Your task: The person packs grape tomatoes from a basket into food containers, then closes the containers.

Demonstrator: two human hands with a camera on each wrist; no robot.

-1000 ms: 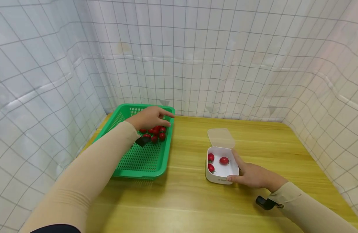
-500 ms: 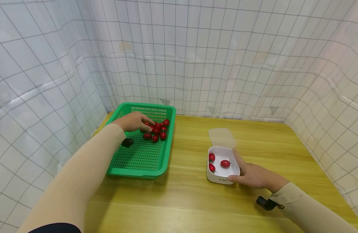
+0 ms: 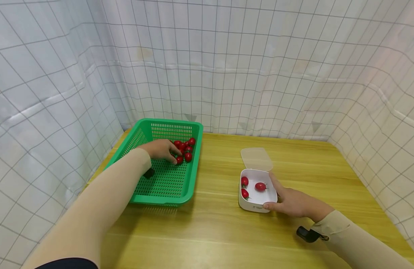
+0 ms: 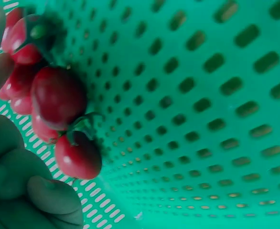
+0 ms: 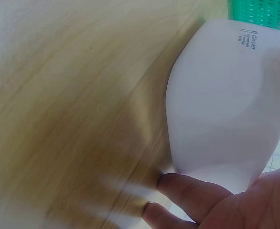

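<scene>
My left hand (image 3: 162,150) reaches down into a green plastic basket (image 3: 190,186), over a cluster of cherry tomatoes (image 3: 188,157). Its thumb and index finger stand apart beside the nearest tomatoes. In the left wrist view the other fingers (image 4: 16,176) are bent next to the tomatoes (image 4: 59,98), and no tomato is seen gripped. My right hand (image 3: 292,203) holds a square white box (image 3: 252,206) by its right side, thumb at the front corner and fingers behind. Three cherry tomatoes (image 3: 260,186) lie in that box. The right wrist view shows the box's printed outer wall (image 5: 226,95).
A translucent lid (image 3: 256,158) lies flat behind the white box. Both containers rest on a yellowish wood-grain table (image 3: 213,231). White grid-patterned sheeting (image 3: 227,74) rises at the back and both sides.
My left hand first drew back leftward from over the tomatoes, then moved slightly right and nearer to the front ones. The right hand and the white box stay in place.
</scene>
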